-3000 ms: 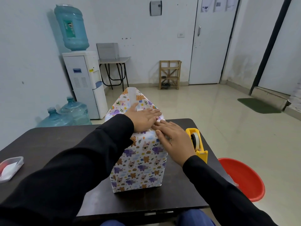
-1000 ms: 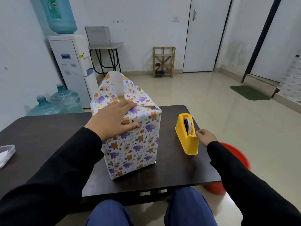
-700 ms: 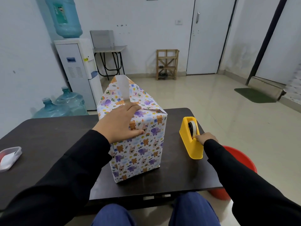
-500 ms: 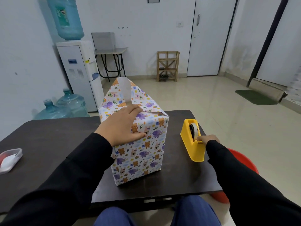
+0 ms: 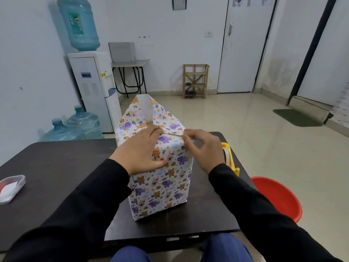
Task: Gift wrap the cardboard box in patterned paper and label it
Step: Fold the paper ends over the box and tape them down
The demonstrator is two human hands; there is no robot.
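Well, starting at the left edge of the frame, a small plastic tub (image 5: pixel 11 186) sits on the dark table (image 5: pixel 56 167), well apart from the work; I judge it was put there to be out of the way. Toward the centre, the left hand (image 5: pixel 140 150) lies flat and open on the wrapped box (image 5: pixel 162 182), fingers stretched to the top edge and thumb down the near face. I read that as pinning the fold down so it cannot spring up. The box stands upright in the middle of the table, near the front edge. At its far end a paper flap (image 5: pixel 145 108) sticks up unfolded, white side showing. Right of centre, the right hand (image 5: pixel 204 148) has its fingers bent, tips at the fold on the box's upper right corner; whether they pinch a strip of tape I cannot tell. Just behind that wrist stands the yellow tape dispenser (image 5: pixel 231 161), close enough to reach. A red basin (image 5: pixel 277 197) sits on the floor at lower right.
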